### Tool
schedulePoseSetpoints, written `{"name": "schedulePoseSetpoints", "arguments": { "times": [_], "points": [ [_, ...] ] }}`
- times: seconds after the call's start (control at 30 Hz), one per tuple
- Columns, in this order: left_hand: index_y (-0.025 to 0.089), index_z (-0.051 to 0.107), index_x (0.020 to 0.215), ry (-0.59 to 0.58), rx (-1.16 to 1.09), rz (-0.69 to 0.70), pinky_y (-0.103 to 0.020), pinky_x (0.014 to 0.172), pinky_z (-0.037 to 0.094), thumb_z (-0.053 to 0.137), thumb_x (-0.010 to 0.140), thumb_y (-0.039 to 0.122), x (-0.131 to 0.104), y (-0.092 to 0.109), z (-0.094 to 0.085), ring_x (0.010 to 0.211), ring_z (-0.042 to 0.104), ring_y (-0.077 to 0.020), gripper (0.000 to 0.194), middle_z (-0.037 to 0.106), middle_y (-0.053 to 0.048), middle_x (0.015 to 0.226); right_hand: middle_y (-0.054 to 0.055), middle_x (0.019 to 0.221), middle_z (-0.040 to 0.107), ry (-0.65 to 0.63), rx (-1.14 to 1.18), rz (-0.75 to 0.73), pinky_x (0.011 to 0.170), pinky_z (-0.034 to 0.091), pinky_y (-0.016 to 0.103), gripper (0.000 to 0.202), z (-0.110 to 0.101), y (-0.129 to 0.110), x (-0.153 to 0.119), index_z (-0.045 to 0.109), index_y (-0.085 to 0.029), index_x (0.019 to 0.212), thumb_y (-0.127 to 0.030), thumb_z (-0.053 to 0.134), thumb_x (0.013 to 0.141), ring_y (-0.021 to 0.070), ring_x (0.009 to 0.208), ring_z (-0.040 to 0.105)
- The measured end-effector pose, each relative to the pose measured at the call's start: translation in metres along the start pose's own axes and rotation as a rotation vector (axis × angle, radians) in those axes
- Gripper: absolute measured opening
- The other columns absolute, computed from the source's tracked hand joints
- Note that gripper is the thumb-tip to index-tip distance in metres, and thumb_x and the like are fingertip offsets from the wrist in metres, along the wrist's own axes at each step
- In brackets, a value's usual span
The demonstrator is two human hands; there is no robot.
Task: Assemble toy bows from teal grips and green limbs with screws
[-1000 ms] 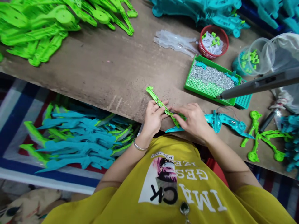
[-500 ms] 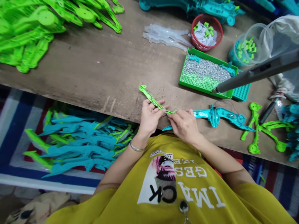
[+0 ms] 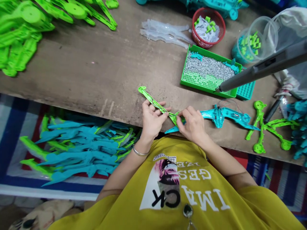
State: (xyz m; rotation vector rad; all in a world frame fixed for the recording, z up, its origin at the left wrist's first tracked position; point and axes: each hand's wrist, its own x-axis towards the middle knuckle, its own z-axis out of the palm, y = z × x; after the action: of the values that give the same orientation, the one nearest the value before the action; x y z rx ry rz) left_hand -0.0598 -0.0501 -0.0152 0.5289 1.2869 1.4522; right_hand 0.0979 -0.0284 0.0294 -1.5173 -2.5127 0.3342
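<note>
My left hand [image 3: 153,123] grips a long, thin green plastic arm piece [image 3: 153,101], its thumb pressed against it and its fingers behind. The piece slants up to the left over the table's front edge. My right hand [image 3: 192,123] is closed at the lower right end of that piece, fingertips pinched; whether anything small is between them is hidden. Partly behind my right hand lies a blue, bow-shaped plastic body [image 3: 218,115], hollow side up, with thin wires near it. Its pointed left tip pokes out below my hands.
A green tray [image 3: 206,72] of small metal screws sits ahead, under a dark grey rod-like tool [image 3: 261,68]. Beyond are a red basket [image 3: 223,30] and a clear tub [image 3: 266,41]. Green parts [image 3: 24,28] pile at left; blue-green assemblies [image 3: 83,143] lie below the table edge.
My right hand has shifted slightly right and down along the green piece, so more of its lower end shows. The left hand keeps its hold. The whole view has shifted a little.
</note>
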Motion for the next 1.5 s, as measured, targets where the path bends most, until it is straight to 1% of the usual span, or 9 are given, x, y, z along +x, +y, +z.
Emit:
{"name": "schedulePoseSetpoints", "arguments": {
  "times": [0.13, 0.23, 0.43, 0.67, 0.9, 1.07, 1.2, 1.3, 1.5],
  "points": [
    [0.028, 0.036, 0.115, 0.005, 0.008, 0.000, -0.031, 0.084, 0.062, 0.082, 0.062, 0.013, 0.000, -0.001, 0.000, 0.085, 0.077, -0.0154, 0.072, 0.068, -0.001, 0.112, 0.009, 0.086, 0.067, -0.047, -0.048, 0.025, 0.071, 0.033, 0.035, 0.020, 0.001, -0.004, 0.005, 0.068, -0.019, 0.084, -0.025, 0.053, 0.095, 0.0203, 0.073, 0.055],
    [0.028, 0.036, 0.115, 0.011, 0.020, 0.004, -0.033, 0.087, 0.061, 0.082, 0.063, 0.015, 0.000, -0.002, 0.000, 0.085, 0.077, -0.0163, 0.071, 0.067, -0.002, 0.114, 0.009, 0.083, 0.066, -0.032, -0.141, -0.111, 0.069, 0.032, 0.036, 0.026, -0.002, -0.004, 0.001, 0.070, -0.019, 0.081, -0.023, 0.050, 0.098, 0.0211, 0.073, 0.055],
    [0.028, 0.034, 0.117, 0.008, 0.063, 0.021, -0.036, 0.088, 0.061, 0.080, 0.065, 0.018, 0.001, -0.006, -0.002, 0.086, 0.077, -0.0171, 0.070, 0.067, -0.003, 0.116, 0.010, 0.086, 0.068, 0.045, -0.093, -0.335, 0.074, 0.042, 0.037, 0.028, -0.006, 0.010, -0.020, 0.073, -0.014, 0.109, -0.018, 0.047, 0.099, 0.0237, 0.080, 0.057],
    [0.028, 0.035, 0.120, -0.008, 0.096, 0.068, -0.035, 0.087, 0.063, 0.080, 0.066, 0.017, 0.005, -0.010, -0.004, 0.087, 0.077, -0.0159, 0.071, 0.067, -0.002, 0.115, 0.006, 0.083, 0.064, -0.030, 0.299, -0.044, 0.074, 0.047, 0.032, 0.017, -0.009, 0.028, -0.017, 0.070, -0.019, 0.088, -0.025, 0.058, 0.098, 0.0193, 0.080, 0.061],
    [0.026, 0.038, 0.129, -0.026, 0.242, 0.074, -0.035, 0.084, 0.064, 0.081, 0.067, 0.024, 0.017, -0.004, -0.005, 0.086, 0.076, -0.0162, 0.075, 0.065, -0.004, 0.116, 0.007, 0.085, 0.064, -0.055, 0.301, 0.077, 0.073, 0.044, 0.032, 0.012, -0.008, 0.026, 0.000, 0.065, -0.018, 0.083, -0.019, 0.057, 0.092, 0.0194, 0.077, 0.058],
    [0.017, 0.041, 0.146, 0.106, 0.897, 0.445, -0.049, 0.098, 0.058, 0.080, 0.080, 0.037, 0.000, 0.012, -0.004, 0.116, 0.067, -0.0303, 0.079, 0.059, -0.020, 0.135, 0.007, 0.082, 0.064, -0.086, 0.263, 0.147, 0.070, 0.041, 0.032, 0.010, -0.005, 0.021, 0.008, 0.064, -0.017, 0.079, -0.017, 0.057, 0.087, 0.0191, 0.073, 0.057],
    [0.015, 0.049, 0.145, -0.238, 1.194, 0.810, -0.052, 0.118, 0.041, 0.061, 0.098, 0.033, -0.023, 0.012, 0.001, 0.132, 0.060, -0.0304, 0.051, 0.067, -0.018, 0.133, 0.007, 0.081, 0.064, -0.114, 0.281, 0.145, 0.070, 0.042, 0.031, 0.009, -0.007, 0.021, 0.011, 0.066, -0.017, 0.079, -0.016, 0.059, 0.086, 0.0187, 0.072, 0.057],
    [0.014, 0.044, 0.150, -0.437, 1.240, 0.882, -0.055, 0.125, 0.031, 0.057, 0.101, 0.033, -0.030, 0.004, 0.003, 0.134, 0.060, -0.0287, 0.053, 0.069, -0.017, 0.135, 0.008, 0.083, 0.065, -0.150, 0.314, 0.092, 0.072, 0.044, 0.031, 0.012, -0.013, 0.028, 0.013, 0.067, -0.016, 0.082, -0.016, 0.058, 0.089, 0.0189, 0.074, 0.059],
    [0.009, 0.045, 0.147, -0.414, 1.291, 0.933, -0.055, 0.122, 0.035, 0.061, 0.100, 0.039, -0.027, -0.004, 0.000, 0.135, 0.061, -0.0312, 0.058, 0.068, -0.021, 0.135, 0.008, 0.090, 0.067, -0.187, 0.394, -0.132, 0.081, 0.047, 0.031, 0.017, -0.025, 0.055, 0.014, 0.070, -0.017, 0.096, -0.018, 0.053, 0.097, 0.0198, 0.087, 0.063]
  ]
}}
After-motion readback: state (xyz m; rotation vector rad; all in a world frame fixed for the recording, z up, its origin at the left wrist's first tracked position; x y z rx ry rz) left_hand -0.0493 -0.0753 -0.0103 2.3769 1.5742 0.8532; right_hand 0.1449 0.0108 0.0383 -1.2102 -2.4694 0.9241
